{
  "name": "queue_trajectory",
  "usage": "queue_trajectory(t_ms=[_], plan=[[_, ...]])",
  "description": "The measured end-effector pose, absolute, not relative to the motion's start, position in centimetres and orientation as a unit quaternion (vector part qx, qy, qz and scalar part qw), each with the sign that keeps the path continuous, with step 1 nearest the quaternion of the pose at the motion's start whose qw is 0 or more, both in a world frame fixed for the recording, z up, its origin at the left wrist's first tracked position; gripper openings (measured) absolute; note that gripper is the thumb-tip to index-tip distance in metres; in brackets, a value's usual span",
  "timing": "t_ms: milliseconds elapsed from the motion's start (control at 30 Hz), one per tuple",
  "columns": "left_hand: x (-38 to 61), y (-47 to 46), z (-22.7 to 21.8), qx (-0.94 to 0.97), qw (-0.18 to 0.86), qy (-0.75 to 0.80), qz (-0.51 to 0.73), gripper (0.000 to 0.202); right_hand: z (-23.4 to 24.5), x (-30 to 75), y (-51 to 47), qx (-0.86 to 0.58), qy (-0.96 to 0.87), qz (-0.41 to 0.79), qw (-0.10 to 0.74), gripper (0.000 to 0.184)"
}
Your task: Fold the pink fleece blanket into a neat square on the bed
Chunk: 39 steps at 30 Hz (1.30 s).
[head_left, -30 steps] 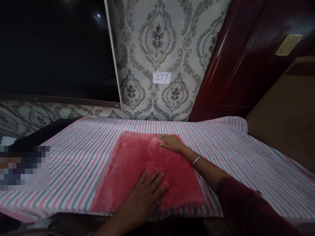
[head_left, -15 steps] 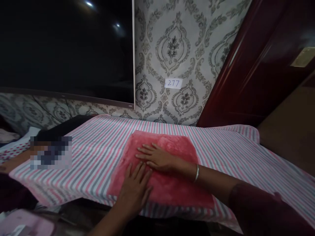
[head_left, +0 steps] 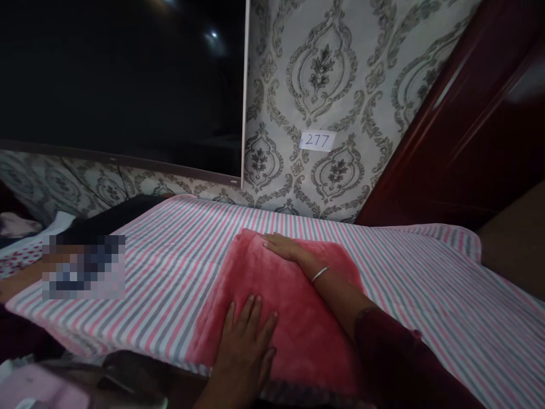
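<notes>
A plush, pinkish-red piece of fabric (head_left: 298, 301), roughly rectangular, lies flat on a striped cloth (head_left: 170, 272). My left hand (head_left: 247, 346) rests on its near left part, palm down with the fingers spread. Toward the fabric's far edge, my right hand (head_left: 281, 246) lies flat with its fingers stretched to the left. A thin bangle (head_left: 320, 274) circles my right wrist. Neither hand grips anything. My right forearm and sleeve cover part of the fabric's right side.
A large dark screen (head_left: 128, 85) hangs on the patterned wall at the upper left. A paper marked 277 (head_left: 317, 141) is stuck beside it. A dark red wooden panel (head_left: 447, 130) stands at right. A pink object (head_left: 42, 386) sits at lower left; a blurred-out patch lies above it.
My right hand has slid away from me to the fabric's far edge, apart from my left hand. My left hand stays on the near part. The view has shifted slightly.
</notes>
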<state>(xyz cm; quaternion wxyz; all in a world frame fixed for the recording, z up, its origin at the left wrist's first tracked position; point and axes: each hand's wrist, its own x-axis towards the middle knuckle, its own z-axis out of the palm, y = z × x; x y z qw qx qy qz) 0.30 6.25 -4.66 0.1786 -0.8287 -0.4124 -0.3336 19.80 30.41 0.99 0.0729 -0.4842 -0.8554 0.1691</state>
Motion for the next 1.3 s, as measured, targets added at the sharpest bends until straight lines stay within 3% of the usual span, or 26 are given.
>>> queue_trajectory(t_ms=[367, 500, 600, 700, 1000, 1300], plan=[[-0.5, 5.6, -1.9, -0.846, 0.183, -0.404, -0.296, 0.048, 3.5, 18.3, 27.4, -0.547, -0.824, 0.126, 0.073, 0.060], [-2.2, 5.8, -0.5, -0.853, 0.169, -0.383, -0.312, 0.044, 4.2, 16.3, 23.2, -0.409, -0.896, 0.108, 0.137, 0.056], [-3.5, 6.5, -0.8, -0.828, 0.189, -0.407, -0.337, 0.041, 4.0, 15.0, 20.2, -0.270, -0.952, 0.112, 0.095, 0.053], [-4.2, 7.0, -2.2, -0.795, 0.220, -0.474, -0.308, 0.049, 3.9, 14.0, 20.4, -0.232, -0.966, 0.105, 0.046, 0.055], [-4.1, 7.0, -3.9, -0.786, 0.214, -0.506, -0.283, 0.055, 3.3, 10.8, 30.5, -0.425, -0.889, 0.170, 0.017, 0.060], [-4.4, 7.9, -3.8, -0.794, 0.227, -0.488, -0.281, 0.055, 3.9, 10.4, 30.2, -0.485, -0.859, 0.147, 0.070, 0.059]])
